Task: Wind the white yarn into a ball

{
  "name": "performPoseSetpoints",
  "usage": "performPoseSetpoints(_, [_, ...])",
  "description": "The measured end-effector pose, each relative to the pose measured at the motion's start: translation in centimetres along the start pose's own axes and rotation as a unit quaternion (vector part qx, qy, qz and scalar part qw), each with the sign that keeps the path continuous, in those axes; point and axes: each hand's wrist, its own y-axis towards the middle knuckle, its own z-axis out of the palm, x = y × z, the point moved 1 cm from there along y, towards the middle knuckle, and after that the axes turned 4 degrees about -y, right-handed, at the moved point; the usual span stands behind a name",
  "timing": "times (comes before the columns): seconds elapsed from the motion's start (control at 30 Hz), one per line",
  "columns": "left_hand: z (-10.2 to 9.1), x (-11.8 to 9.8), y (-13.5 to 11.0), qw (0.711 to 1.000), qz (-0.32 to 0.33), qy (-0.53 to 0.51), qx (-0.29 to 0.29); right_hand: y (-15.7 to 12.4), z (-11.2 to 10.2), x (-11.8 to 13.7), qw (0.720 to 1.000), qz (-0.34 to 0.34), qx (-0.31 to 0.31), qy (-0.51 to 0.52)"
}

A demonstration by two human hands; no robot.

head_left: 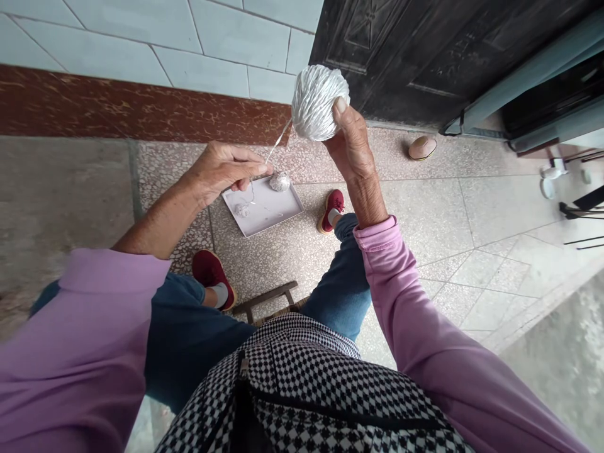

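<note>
A ball of white twine (315,104) rests in the grasp of a person's right hand (353,139), its strand (279,139) stretching to the left hand (225,167), pinched there between fingertips, above a tray (271,218).

I observe a speckled floor (425,211) bearing a tray (274,214), two red shoes (207,269), a partly hidden stool (270,299) and, near the door (401,56), a round object (422,148). Inside the tray I record two small balls (280,182).
</note>
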Motion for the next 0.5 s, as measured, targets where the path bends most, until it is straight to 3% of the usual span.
performPoseSetpoints(0.13, [0.2, 0.4, 0.5, 0.998, -0.013, 0.029, -0.056, 0.4, -0.2, -0.7, 0.999, -0.021, 0.023, 0.025])
performPoseSetpoints(0.27, [0.3, 0.4, 0.5, 0.997, -0.019, 0.007, -0.068, 0.4, -0.2, -0.8, 1.000, -0.017, 0.005, 0.025])
performPoseSetpoints(0.5, [0.7, -1.2, -0.3, 0.995, 0.005, -0.094, -0.015, -0.5, -0.8, 0.1, 0.999, -0.038, 0.006, 0.014])
